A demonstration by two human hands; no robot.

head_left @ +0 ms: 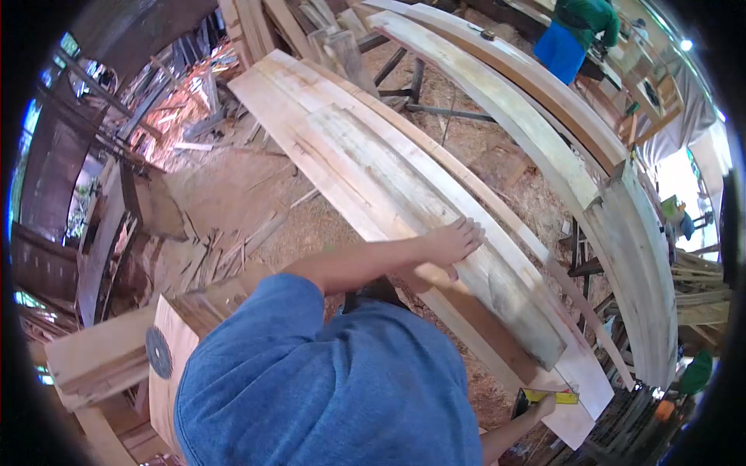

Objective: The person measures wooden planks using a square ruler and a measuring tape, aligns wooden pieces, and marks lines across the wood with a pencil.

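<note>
Leaning in a blue shirt [334, 388] over a weathered board [505, 291], laid lengthwise on a wide pale plank [334, 167] and hemmed in by timber. Beyond, curving across the view's upper right, a long pale timber [505, 101] and a second board [528, 58], with a small dark object [487, 34] on top and a dark-legged trestle [417, 81] beneath. Closer in at right, a thick, rough-faced timber [633, 272]; at the top, a cluster of offcuts [346, 58] crowding the pale plank's far end. Past the long timbers, a co-worker [590, 23] in green and blue, near a wooden frame [668, 101]. To the left, sawdust-strewn ground [217, 190] littered with scrap strips [264, 233]; nearer, a heavy beam [101, 365] and a grey disc [158, 352] against a pale panel [180, 334], just beside the shirt. Across the weathered board, streaked grain, a grey-brown tone and darker stains toward the near end. Spread open, palm down on its surface, the left hand [454, 241]. Down at the pale plank's near end, the right hand [542, 409] against a yellow-and-black tool [567, 398], impossible to tell whether gripping or merely pressing.
</note>
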